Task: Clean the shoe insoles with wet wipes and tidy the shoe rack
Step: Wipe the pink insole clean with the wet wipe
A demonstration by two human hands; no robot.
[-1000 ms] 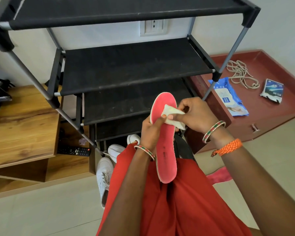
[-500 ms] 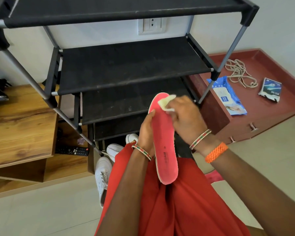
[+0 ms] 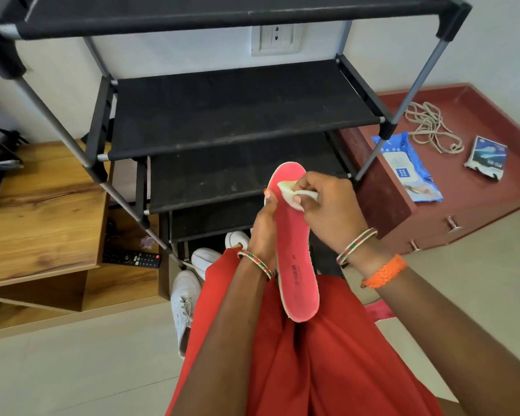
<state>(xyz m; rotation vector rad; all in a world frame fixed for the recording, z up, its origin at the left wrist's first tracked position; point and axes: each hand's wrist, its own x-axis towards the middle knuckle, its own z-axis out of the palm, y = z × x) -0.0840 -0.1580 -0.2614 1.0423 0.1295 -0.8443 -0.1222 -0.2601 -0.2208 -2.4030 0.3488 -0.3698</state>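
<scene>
In the middle of the frame, the left hand (image 3: 263, 232) grips a pink insole (image 3: 294, 250) by its edge. The right hand (image 3: 327, 211) pinches a wet wipe (image 3: 288, 192) against its top end. White sneakers (image 3: 186, 298) sit lower left on the floor. Behind stands the black shoe rack (image 3: 240, 112). At right, a wipes pack (image 3: 409, 166) lies on the red surface (image 3: 478, 187).

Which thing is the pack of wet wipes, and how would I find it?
Look to the right of the black shoe rack, at the low dark red cabinet. The wipes pack lies flat on its top, nearest the rack's leg. It is the only blue packet with a white label; beside it lie a tangle of beige laces and a small dark packet.
</scene>
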